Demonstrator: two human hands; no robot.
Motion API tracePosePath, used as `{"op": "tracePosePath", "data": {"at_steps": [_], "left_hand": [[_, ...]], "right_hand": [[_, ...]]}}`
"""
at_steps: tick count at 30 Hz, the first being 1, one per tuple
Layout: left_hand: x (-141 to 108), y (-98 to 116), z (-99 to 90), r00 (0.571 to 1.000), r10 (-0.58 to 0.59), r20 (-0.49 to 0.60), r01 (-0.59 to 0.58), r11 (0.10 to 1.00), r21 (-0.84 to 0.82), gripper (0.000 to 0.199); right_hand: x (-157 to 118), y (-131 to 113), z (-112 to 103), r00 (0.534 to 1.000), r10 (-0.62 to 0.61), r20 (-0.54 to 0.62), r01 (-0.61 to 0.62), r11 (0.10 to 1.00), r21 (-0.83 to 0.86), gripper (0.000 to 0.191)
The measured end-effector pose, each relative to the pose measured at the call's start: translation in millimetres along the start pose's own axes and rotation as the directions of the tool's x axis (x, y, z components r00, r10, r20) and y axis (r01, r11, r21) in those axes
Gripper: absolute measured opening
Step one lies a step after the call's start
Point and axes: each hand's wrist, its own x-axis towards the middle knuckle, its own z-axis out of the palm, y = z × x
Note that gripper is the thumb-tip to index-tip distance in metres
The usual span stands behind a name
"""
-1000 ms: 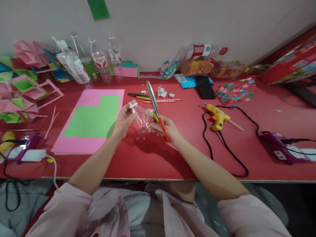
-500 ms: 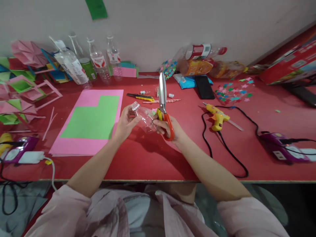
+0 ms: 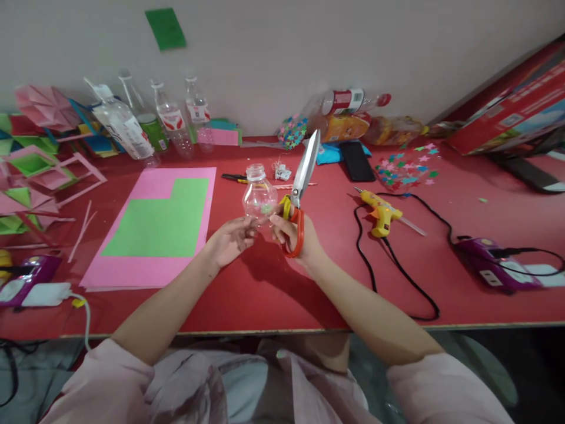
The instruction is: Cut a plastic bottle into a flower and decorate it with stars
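Observation:
A clear plastic bottle top [image 3: 259,197], neck upward and rounded below, is held upright over the red table. My left hand [image 3: 232,240] is closed with its fingertips at the bottle piece's lower left edge. My right hand [image 3: 293,235] grips scissors [image 3: 304,171] by their orange handle, blades pointing up and away. Its thumb and fingertips also meet the lower right edge of the bottle piece. Behind it lie a utility knife [image 3: 233,177], partly hidden, and a small white object with thin wire [image 3: 281,172].
Pink sheets [image 3: 145,271] with a green sheet [image 3: 159,227] lie left. A yellow glue gun [image 3: 380,213] and its black cable lie right, near a purple power strip [image 3: 498,265]. Bottles [image 3: 172,118] line the wall; a phone [image 3: 356,162] lies behind.
The bottle top has turned from lying tilted to neck-up. My left hand has shifted from its neck down to its lower edge. The scissors now lean further right.

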Motion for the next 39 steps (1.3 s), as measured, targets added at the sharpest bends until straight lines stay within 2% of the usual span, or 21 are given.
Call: {"op": "tracePosePath", "data": {"at_steps": [4, 8, 12, 15, 19, 23, 26, 29, 35, 39], "left_hand": [[-1, 1, -0.2, 1.0, 0.015, 0.027, -0.014, 0.999, -0.032, 0.003], [-4, -4, 3.7, 0.999, -0.038, 0.016, 0.037, 0.997, 0.061, 0.01], [-4, -8, 4.0, 0.999, -0.016, 0.03, 0.011, 0.987, 0.163, 0.02], [-4, -8, 4.0, 1.0, 0.016, -0.006, -0.014, 0.975, 0.22, 0.029], [-4, -7, 4.2, 0.997, 0.064, -0.04, -0.051, 0.961, 0.273, 0.034], [-3, -6, 3.3, 0.99, 0.134, 0.044, -0.141, 0.957, 0.253, 0.037], [-3, -7, 4.1, 0.987, 0.151, 0.058, -0.161, 0.954, 0.251, 0.038], [-3, -8, 6.2, 0.981, 0.169, 0.092, -0.189, 0.939, 0.289, 0.035], [-3, -9, 3.1, 0.956, 0.293, -0.025, -0.275, 0.921, 0.278, 0.045], [-3, -3, -0.7, 0.945, 0.327, 0.008, -0.316, 0.908, 0.275, 0.039]], "right_hand": [[-3, -1, 2, 1.0, 0.005, -0.015, -0.006, 0.997, -0.077, 0.028], [-6, -3, 4, 1.0, 0.008, -0.012, -0.009, 0.993, -0.121, 0.029], [-10, -5, 7, 0.999, 0.042, 0.022, -0.034, 0.963, -0.268, 0.027], [-11, -7, 9, 1.0, 0.006, -0.007, -0.008, 0.936, -0.351, 0.026], [-11, -9, 11, 0.998, -0.06, -0.005, 0.053, 0.926, -0.374, 0.028], [-11, -10, 9, 0.998, -0.057, -0.036, 0.04, 0.927, -0.373, 0.025], [-11, -11, 8, 0.996, -0.06, -0.068, 0.031, 0.934, -0.357, 0.024], [-11, -11, 9, 0.999, -0.027, -0.047, 0.011, 0.948, -0.317, 0.026], [-13, -7, 12, 0.999, -0.033, 0.015, 0.037, 0.936, -0.351, 0.029], [-12, -7, 5, 0.999, -0.041, 0.019, 0.045, 0.909, -0.414, 0.026]]}}
